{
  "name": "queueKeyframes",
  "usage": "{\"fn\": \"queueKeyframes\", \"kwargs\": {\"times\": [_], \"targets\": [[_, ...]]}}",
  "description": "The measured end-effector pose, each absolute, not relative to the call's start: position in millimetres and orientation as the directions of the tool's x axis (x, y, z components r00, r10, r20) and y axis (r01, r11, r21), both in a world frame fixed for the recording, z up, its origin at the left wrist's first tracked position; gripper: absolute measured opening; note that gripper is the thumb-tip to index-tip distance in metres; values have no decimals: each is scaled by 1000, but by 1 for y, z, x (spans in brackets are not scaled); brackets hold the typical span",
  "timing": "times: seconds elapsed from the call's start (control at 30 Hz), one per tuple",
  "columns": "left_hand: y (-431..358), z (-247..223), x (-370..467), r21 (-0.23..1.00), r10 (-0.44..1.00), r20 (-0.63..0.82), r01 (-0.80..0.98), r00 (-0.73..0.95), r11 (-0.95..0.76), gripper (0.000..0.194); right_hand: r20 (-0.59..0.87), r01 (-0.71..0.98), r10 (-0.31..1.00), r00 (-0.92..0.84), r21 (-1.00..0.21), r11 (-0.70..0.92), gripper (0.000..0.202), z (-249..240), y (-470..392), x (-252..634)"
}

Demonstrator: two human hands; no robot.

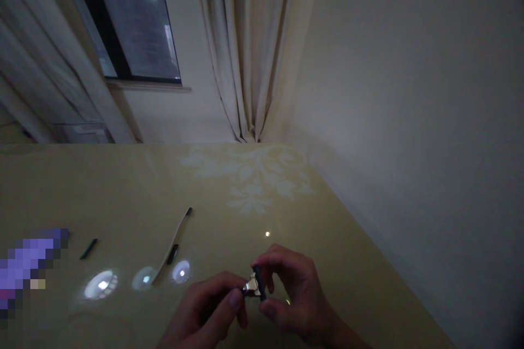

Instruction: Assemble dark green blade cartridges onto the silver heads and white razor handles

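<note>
Near the bottom centre of the head view, my left hand [213, 308] pinches the left end of a small shiny metal piece [251, 286] between thumb and fingers. A dark bar [259, 282] stands across the right end of that piece, touching it. My right hand [292, 292] grips the bar, with the index finger at its top end and the thumb at its lower end. Both hands are just above the glossy yellow-green table [216, 229]. Fine details of the metal piece are too small to tell.
Left of my hands lie a thin pale stick with a dark tip [179, 225], a small black piece [172, 254] against it and a dark green strip [89, 248]. A pixelated purple object [28, 262] is at far left. Wall and curtains border the table.
</note>
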State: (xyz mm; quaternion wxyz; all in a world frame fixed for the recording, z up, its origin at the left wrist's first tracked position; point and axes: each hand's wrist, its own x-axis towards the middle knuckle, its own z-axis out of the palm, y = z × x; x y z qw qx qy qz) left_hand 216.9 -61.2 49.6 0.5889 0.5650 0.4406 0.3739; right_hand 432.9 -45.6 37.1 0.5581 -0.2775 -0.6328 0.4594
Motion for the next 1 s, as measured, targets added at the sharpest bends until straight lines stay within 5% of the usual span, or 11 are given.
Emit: {"fn": "queueKeyframes", "kwargs": {"times": [0.33, 1.0], "targets": [[-62, 44, 220, 891, 853, -346, -148, 391, 429, 63, 448, -175, 853, -268, -893, 414, 42, 41, -46, 431], [-60, 38, 219, 893, 860, -353, -140, 369, 427, 66, 471, -206, 837, -277, -880, 428, 47, 37, -44, 433]]}}
